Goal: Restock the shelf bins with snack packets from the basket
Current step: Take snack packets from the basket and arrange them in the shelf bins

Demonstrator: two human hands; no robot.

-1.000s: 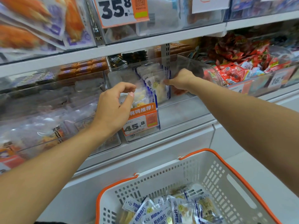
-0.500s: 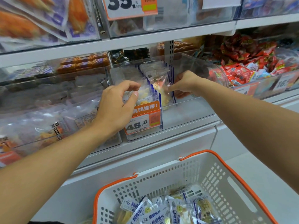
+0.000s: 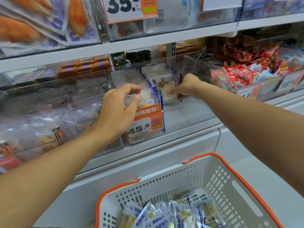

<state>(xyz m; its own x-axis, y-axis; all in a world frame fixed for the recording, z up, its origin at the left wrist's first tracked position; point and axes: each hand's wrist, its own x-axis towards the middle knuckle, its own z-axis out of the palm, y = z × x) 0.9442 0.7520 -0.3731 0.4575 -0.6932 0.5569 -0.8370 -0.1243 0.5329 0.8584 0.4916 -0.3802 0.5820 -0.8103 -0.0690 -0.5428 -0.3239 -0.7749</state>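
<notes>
A clear shelf bin (image 3: pixel 189 116) holds a row of upright white-and-blue snack packets (image 3: pixel 162 83). My right hand (image 3: pixel 187 87) reaches inside the bin and pinches the right side of the front packets, thumb on the face of the front one. My left hand (image 3: pixel 118 111) hovers at the bin's front left, fingers and thumb curled in a loose C, holding nothing. Below, a white basket with an orange rim (image 3: pixel 213 176) holds several more of the same snack packets (image 3: pixel 164 214).
An orange price tag marked 45.8 (image 3: pixel 146 124) hangs on the bin's front. Neighbouring bins hold pale packets (image 3: pixel 49 129) at left and red packets (image 3: pixel 243 73) at right. A shelf board (image 3: pixel 148 40) runs just above the bin.
My right hand has drawn the front packets slightly forward and down in the bin. My left hand has stayed in much the same place.
</notes>
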